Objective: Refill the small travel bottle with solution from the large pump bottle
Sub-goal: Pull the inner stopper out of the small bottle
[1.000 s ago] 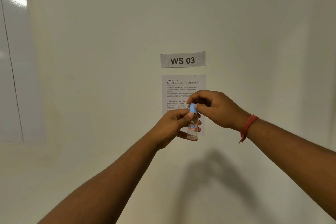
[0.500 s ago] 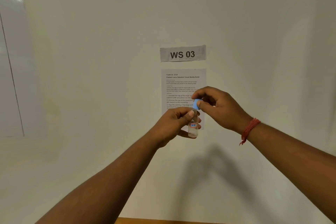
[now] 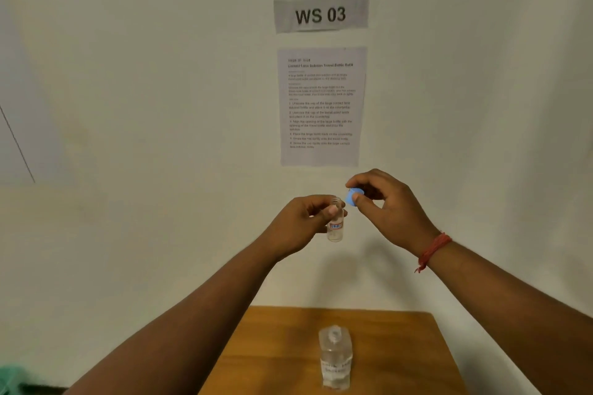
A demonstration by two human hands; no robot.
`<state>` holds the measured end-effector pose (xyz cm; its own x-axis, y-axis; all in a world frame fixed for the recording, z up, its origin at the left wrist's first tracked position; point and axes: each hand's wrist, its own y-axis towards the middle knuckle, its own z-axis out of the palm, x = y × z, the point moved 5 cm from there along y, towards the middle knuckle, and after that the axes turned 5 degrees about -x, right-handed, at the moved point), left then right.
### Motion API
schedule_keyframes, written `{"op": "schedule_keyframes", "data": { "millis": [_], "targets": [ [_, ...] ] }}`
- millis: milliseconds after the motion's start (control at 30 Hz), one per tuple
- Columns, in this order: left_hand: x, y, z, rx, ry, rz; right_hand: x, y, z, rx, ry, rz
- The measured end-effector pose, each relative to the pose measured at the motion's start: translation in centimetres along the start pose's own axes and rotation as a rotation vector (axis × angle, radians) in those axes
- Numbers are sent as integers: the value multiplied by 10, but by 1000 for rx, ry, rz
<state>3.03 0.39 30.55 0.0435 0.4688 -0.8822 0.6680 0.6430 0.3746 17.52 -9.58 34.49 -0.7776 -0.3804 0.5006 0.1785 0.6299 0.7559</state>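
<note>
Travel bottle (image 3: pixel 335 223) upright in left hand (image 3: pixel 301 224), blue cap (image 3: pixel 353 196) pinched by right hand (image 3: pixel 385 205)

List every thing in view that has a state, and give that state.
small travel bottle: uncapped, upright, held in the air
blue cap: off the bottle, pinched beside its mouth
left hand: grips the travel bottle
right hand: pinches the cap
large bottle: standing on the wooden table, uncapped, untouched
</note>
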Motion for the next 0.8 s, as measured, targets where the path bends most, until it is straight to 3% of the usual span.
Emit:
{"op": "schedule_keyframes", "data": {
  "millis": [333,800],
  "targets": [
    [104,-66,36,78,107,-159,-74,-119,53,204,-147,77],
    [249,-210,115,304,260,-383,-138,-338,100,434,-164,439]
  ]
}}
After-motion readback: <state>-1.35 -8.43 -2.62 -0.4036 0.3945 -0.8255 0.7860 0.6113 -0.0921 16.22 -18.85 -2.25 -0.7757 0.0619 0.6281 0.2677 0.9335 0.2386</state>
